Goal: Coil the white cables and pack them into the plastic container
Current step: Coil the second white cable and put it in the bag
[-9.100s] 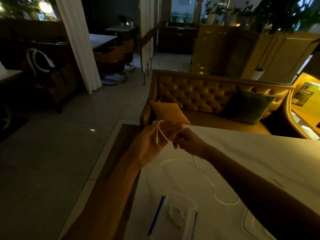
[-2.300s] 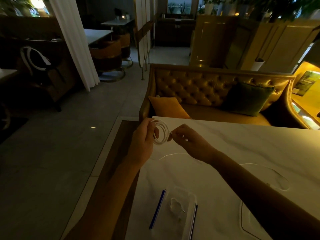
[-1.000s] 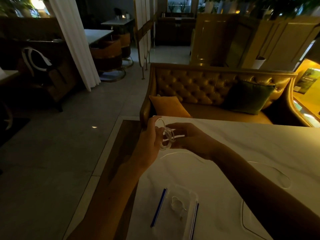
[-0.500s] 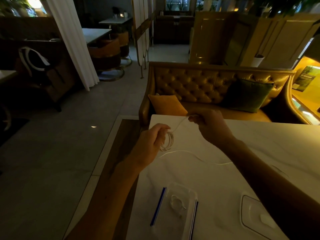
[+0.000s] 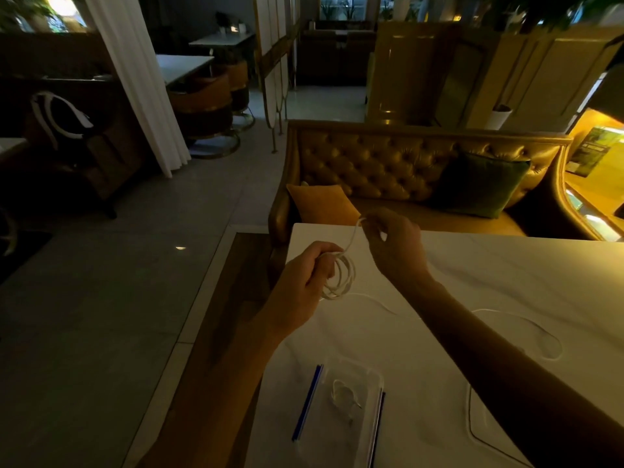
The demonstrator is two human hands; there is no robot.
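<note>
— Where is the white cable [image 5: 341,276]?
— Above the table's [image 5: 506,275] far left corner. The left hand [image 5: 302,288] grips a round coil of it, fingers curled around the loops. One strand climbs from the coil to the right hand [image 5: 395,251], which pinches it just above and beyond the left.
— And the rest of it?
— A loose tail leaves the coil's underside and lies on the table, running right until the right forearm hides it. Past the forearm a white loop [image 5: 543,336] lies on the table; whether it is the same cable, I cannot tell.
— The container?
— The clear plastic container [image 5: 358,444] stands open by the near edge, towards the left edge, with a blue clip along each long side. A small bundled cable [image 5: 344,396] lies in it. A clear lid [image 5: 483,430] lies flat to its right, partly hidden by the forearm.
</note>
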